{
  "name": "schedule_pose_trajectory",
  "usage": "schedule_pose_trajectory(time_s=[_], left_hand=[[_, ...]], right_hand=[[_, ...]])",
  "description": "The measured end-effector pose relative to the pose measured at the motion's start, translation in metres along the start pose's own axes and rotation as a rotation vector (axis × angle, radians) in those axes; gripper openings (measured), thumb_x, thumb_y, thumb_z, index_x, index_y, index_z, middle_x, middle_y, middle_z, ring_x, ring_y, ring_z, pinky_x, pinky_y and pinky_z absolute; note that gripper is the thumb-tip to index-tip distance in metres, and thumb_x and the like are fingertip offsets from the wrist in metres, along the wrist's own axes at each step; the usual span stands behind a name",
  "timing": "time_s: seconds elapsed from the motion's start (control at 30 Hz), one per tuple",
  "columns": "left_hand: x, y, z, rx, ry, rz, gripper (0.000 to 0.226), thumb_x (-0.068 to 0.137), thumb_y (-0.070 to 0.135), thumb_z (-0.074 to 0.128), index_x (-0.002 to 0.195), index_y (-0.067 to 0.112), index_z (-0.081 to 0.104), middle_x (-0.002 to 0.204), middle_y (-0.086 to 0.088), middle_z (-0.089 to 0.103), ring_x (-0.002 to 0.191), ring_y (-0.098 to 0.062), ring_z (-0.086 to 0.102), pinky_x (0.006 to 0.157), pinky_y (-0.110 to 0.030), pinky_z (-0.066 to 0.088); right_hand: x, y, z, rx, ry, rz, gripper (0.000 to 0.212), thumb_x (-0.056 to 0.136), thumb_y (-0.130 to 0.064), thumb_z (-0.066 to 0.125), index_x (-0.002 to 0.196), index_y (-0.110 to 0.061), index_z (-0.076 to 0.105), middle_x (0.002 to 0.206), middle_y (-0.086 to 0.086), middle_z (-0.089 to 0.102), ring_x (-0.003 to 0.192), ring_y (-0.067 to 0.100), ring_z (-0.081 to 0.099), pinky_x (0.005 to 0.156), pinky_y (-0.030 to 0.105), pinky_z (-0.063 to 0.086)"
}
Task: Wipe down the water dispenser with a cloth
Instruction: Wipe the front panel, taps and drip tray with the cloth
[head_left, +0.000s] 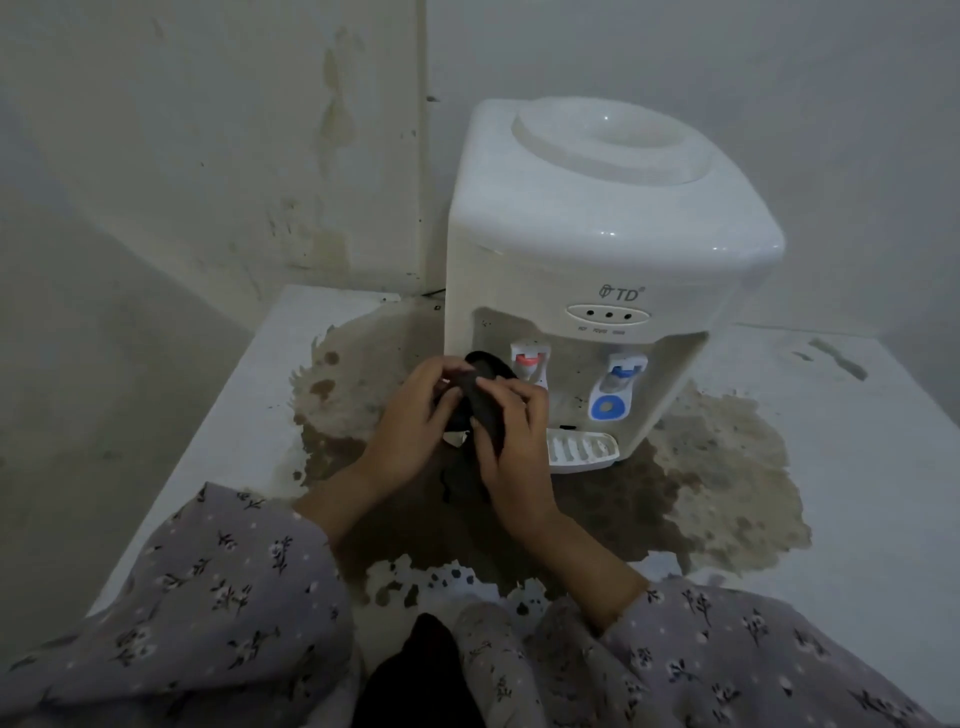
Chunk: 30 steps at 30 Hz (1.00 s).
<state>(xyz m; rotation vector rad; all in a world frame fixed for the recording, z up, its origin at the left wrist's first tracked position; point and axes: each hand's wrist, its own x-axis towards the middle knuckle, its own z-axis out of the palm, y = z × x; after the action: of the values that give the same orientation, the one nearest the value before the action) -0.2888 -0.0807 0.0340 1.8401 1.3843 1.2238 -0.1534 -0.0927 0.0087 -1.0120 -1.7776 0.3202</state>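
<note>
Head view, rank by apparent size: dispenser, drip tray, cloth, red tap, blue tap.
1. dispenser
2. drip tray
3. red tap and blue tap: alike, unranked
cloth: mostly hidden between left hand and right hand, cannot place

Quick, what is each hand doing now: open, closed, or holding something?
Left hand: closed, gripping the dark cloth.
Right hand: closed, gripping the same cloth.

A white tabletop (872, 509) fills the lower frame, blotched mid-frame by a wide brown stain (727, 483). The water dispenser (597, 244) stands on it, centre-right.
</note>
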Motion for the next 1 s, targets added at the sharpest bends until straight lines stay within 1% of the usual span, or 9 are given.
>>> schedule_pose_trajectory(time_s=[0.1, 0.23, 0.3, 0.4, 0.53, 0.67, 0.77, 0.87, 1.0], left_hand=[[0.006, 0.016, 0.002, -0.132, 0.010, -0.071, 0.023, 0.097, 0.007, 0.042, 0.108, 0.024, 0.052, 0.105, 0.013, 0.057, 0.097, 0.001, 0.056, 0.077, -0.007, 0.045], [0.010, 0.027, 0.005, -0.256, 0.015, -0.143, 0.022, 0.097, 0.005, 0.043, 0.106, 0.020, 0.055, 0.100, 0.014, 0.059, 0.088, 0.010, 0.057, 0.067, -0.006, 0.045], [0.013, 0.031, 0.005, -0.287, 0.015, -0.164, 0.020, 0.095, 0.003, 0.045, 0.105, 0.016, 0.055, 0.096, 0.011, 0.059, 0.081, 0.013, 0.057, 0.065, -0.006, 0.045], [0.017, 0.034, -0.001, -0.313, 0.028, -0.185, 0.015, 0.091, 0.005, 0.054, 0.098, 0.018, 0.054, 0.093, 0.007, 0.061, 0.083, 0.005, 0.059, 0.068, -0.007, 0.045], [0.021, 0.037, -0.009, -0.182, 0.051, -0.103, 0.011, 0.089, 0.012, 0.060, 0.095, 0.020, 0.056, 0.095, 0.008, 0.061, 0.084, 0.007, 0.057, 0.073, -0.007, 0.044], [0.026, 0.037, -0.016, -0.057, 0.225, -0.001, 0.008, 0.088, 0.015, 0.061, 0.095, 0.016, 0.058, 0.094, 0.011, 0.054, 0.084, 0.009, 0.052, 0.074, -0.005, 0.040], [0.032, 0.037, -0.020, -0.029, 0.316, 0.009, 0.012, 0.087, 0.017, 0.063, 0.098, 0.017, 0.057, 0.094, 0.013, 0.049, 0.087, -0.001, 0.052, 0.075, -0.009, 0.041], [0.036, 0.042, -0.021, 0.044, 0.349, 0.076, 0.014, 0.088, 0.022, 0.062, 0.101, 0.021, 0.054, 0.101, 0.006, 0.048, 0.095, -0.008, 0.049, 0.080, -0.012, 0.039], [0.039, 0.054, -0.021, 0.141, 0.419, 0.207, 0.014, 0.092, 0.020, 0.056, 0.106, 0.019, 0.055, 0.108, 0.005, 0.048, 0.103, -0.008, 0.044, 0.086, -0.009, 0.034]], right_hand=[[0.001, -0.006, 0.001, 0.018, 0.077, 0.163, 0.047, 0.084, -0.030, 0.060, 0.126, -0.026, 0.037, 0.123, -0.002, 0.030, 0.116, 0.008, 0.036, 0.101, 0.014, 0.033], [0.005, -0.008, 0.001, -0.007, 0.084, 0.230, 0.061, 0.078, -0.025, 0.073, 0.126, -0.026, 0.035, 0.125, 0.004, 0.031, 0.113, 0.006, 0.035, 0.098, 0.009, 0.033], [0.013, -0.011, 0.001, 0.045, 0.059, 0.285, 0.057, 0.079, -0.020, 0.073, 0.125, -0.020, 0.038, 0.124, 0.001, 0.037, 0.111, 0.004, 0.039, 0.097, 0.011, 0.036], [0.026, -0.016, -0.003, 0.145, 0.065, 0.334, 0.048, 0.081, -0.012, 0.069, 0.116, -0.025, 0.039, 0.115, -0.005, 0.047, 0.106, 0.005, 0.049, 0.092, 0.012, 0.040], [0.036, -0.020, -0.008, 0.195, 0.176, 0.354, 0.042, 0.082, -0.005, 0.066, 0.111, -0.020, 0.040, 0.108, -0.008, 0.046, 0.096, -0.014, 0.046, 0.081, 0.000, 0.036], [0.046, -0.021, -0.007, 0.214, 0.319, 0.406, 0.038, 0.081, -0.005, 0.068, 0.112, -0.008, 0.046, 0.106, -0.004, 0.048, 0.094, -0.008, 0.048, 0.082, 0.001, 0.037], [0.048, -0.024, -0.009, 0.211, 0.346, 0.335, 0.036, 0.081, -0.007, 0.069, 0.109, -0.013, 0.046, 0.104, -0.008, 0.049, 0.096, -0.006, 0.049, 0.086, 0.004, 0.038], [0.042, -0.032, -0.011, 0.139, 0.306, 0.130, 0.036, 0.079, -0.016, 0.066, 0.107, -0.022, 0.044, 0.103, -0.019, 0.046, 0.097, -0.008, 0.047, 0.088, 0.007, 0.040], [0.051, -0.040, -0.013, -0.090, 0.336, -0.228, 0.031, 0.079, -0.016, 0.058, 0.105, -0.016, 0.043, 0.108, 0.002, 0.044, 0.099, 0.016, 0.047, 0.086, 0.016, 0.038]])
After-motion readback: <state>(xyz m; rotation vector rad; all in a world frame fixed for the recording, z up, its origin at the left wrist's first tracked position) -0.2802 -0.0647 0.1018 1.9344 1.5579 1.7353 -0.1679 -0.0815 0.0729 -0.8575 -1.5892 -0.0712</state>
